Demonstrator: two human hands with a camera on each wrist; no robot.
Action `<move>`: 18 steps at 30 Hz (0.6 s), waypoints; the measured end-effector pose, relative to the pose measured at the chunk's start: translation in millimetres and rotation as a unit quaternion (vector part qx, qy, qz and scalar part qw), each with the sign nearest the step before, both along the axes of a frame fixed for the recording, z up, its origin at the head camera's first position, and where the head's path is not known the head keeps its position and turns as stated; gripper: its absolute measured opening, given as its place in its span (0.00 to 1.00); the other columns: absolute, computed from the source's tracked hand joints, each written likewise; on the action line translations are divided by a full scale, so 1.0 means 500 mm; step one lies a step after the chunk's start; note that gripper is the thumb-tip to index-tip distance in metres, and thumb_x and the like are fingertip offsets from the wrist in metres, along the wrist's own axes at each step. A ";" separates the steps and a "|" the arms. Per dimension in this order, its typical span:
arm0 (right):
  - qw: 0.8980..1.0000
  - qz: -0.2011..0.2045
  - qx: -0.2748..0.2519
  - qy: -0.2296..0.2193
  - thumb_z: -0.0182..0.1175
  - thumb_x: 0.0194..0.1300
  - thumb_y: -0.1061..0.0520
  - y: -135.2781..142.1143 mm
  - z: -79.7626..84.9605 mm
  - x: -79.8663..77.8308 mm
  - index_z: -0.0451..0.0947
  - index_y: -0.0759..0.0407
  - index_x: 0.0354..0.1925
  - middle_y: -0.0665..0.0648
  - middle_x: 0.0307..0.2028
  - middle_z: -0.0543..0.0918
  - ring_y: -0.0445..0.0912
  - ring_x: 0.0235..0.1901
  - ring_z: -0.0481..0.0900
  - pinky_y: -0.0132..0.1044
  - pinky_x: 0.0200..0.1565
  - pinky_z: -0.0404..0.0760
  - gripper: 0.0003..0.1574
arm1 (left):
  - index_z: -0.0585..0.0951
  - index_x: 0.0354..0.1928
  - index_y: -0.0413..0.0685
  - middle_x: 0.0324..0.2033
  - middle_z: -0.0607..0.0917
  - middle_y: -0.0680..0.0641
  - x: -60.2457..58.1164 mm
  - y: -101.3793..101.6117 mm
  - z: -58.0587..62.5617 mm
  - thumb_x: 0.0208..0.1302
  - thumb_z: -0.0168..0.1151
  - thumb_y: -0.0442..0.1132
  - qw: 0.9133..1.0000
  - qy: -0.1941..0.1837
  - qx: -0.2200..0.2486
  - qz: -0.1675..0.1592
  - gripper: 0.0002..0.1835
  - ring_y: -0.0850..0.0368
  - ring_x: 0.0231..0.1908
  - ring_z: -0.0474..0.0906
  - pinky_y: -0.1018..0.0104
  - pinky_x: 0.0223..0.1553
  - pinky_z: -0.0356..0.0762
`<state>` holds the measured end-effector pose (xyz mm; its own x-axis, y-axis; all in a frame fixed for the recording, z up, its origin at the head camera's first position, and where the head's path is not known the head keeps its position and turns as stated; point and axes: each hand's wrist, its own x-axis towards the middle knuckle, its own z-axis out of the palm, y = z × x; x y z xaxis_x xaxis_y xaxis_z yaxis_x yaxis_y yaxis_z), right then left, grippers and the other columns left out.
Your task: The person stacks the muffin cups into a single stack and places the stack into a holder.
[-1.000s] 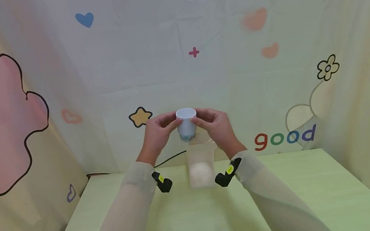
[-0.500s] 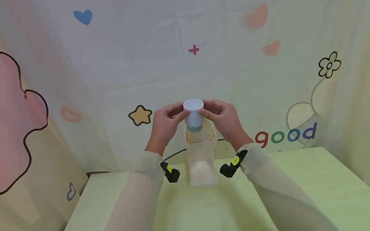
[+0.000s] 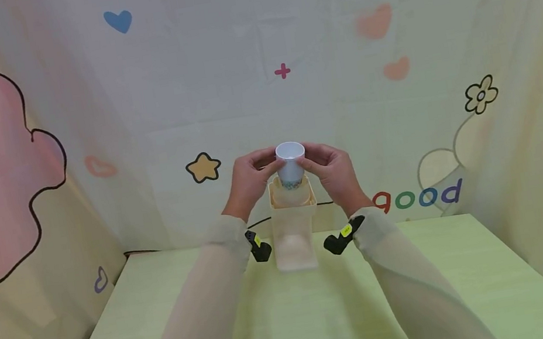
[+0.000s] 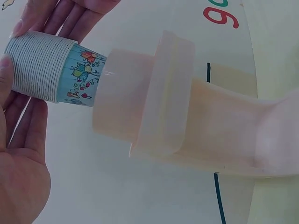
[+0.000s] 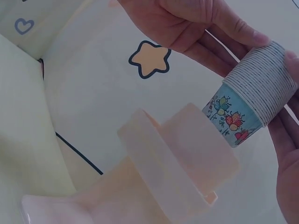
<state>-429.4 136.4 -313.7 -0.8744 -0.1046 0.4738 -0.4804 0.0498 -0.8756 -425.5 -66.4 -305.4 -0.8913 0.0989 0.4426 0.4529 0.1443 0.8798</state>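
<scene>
A nested stack of paper cups [image 3: 290, 169], mouths upward, is held between both hands in the head view. My left hand [image 3: 252, 179] grips its left side, thumb in front and fingers behind. On the opposite side my right hand [image 3: 334, 173] grips it the same way. The lowest cup [image 4: 80, 74] is light blue with a printed floral pattern. Beneath the stack stands a pale pink plastic cup dispenser [image 3: 294, 237] with a round collar [image 5: 201, 142] on top. The stack's base is at the collar's opening; whether it touches inside is hidden.
The dispenser stands near the back of a light wooden table [image 3: 295, 320]. Behind it hangs a printed curtain [image 3: 215, 83], close to both hands. A dark cord-like line [image 3: 258, 221] runs behind the dispenser.
Both hands have carried the cup stack rightward and slightly up in the head view, from left of the dispenser's top to over it. Their grip on the cups stays the same.
</scene>
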 end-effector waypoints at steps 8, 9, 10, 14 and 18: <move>1.000 -0.006 0.001 -0.006 0.72 0.64 0.49 0.002 -0.020 -0.017 0.82 0.57 0.60 0.59 0.58 0.86 0.44 0.56 0.85 0.42 0.65 0.81 0.29 | 0.84 0.61 0.46 0.57 0.87 0.43 -0.009 0.006 -0.015 0.65 0.71 0.40 1.000 -0.008 -0.005 0.003 0.22 0.49 0.58 0.84 0.55 0.65 0.80; 1.000 -0.007 0.001 -0.007 0.72 0.64 0.49 0.002 -0.023 -0.019 0.82 0.58 0.60 0.59 0.58 0.86 0.44 0.56 0.85 0.41 0.65 0.81 0.29 | 0.84 0.61 0.46 0.58 0.87 0.43 -0.010 0.007 -0.017 0.65 0.71 0.40 1.000 -0.010 -0.008 0.004 0.22 0.49 0.59 0.84 0.55 0.65 0.80; 1.000 -0.008 0.001 -0.008 0.73 0.64 0.49 0.002 -0.026 -0.021 0.82 0.58 0.60 0.59 0.58 0.86 0.43 0.56 0.86 0.41 0.65 0.81 0.29 | 0.84 0.61 0.47 0.58 0.86 0.43 -0.011 0.007 -0.020 0.65 0.71 0.40 1.000 -0.010 -0.012 0.006 0.22 0.49 0.59 0.84 0.55 0.65 0.80; 1.000 -0.009 0.005 -0.009 0.73 0.64 0.50 0.000 -0.035 -0.027 0.82 0.59 0.59 0.61 0.58 0.86 0.45 0.57 0.86 0.40 0.64 0.82 0.28 | 0.83 0.61 0.46 0.57 0.87 0.43 -0.013 0.007 -0.029 0.66 0.71 0.40 1.000 -0.011 -0.025 0.015 0.22 0.48 0.59 0.84 0.53 0.66 0.80; 1.000 -0.013 0.011 -0.008 0.72 0.64 0.51 -0.002 -0.045 -0.031 0.82 0.61 0.60 0.62 0.58 0.85 0.49 0.59 0.85 0.41 0.64 0.82 0.28 | 0.83 0.62 0.46 0.57 0.87 0.43 -0.018 0.011 -0.037 0.66 0.70 0.41 0.999 -0.015 -0.042 0.025 0.22 0.48 0.60 0.83 0.54 0.66 0.80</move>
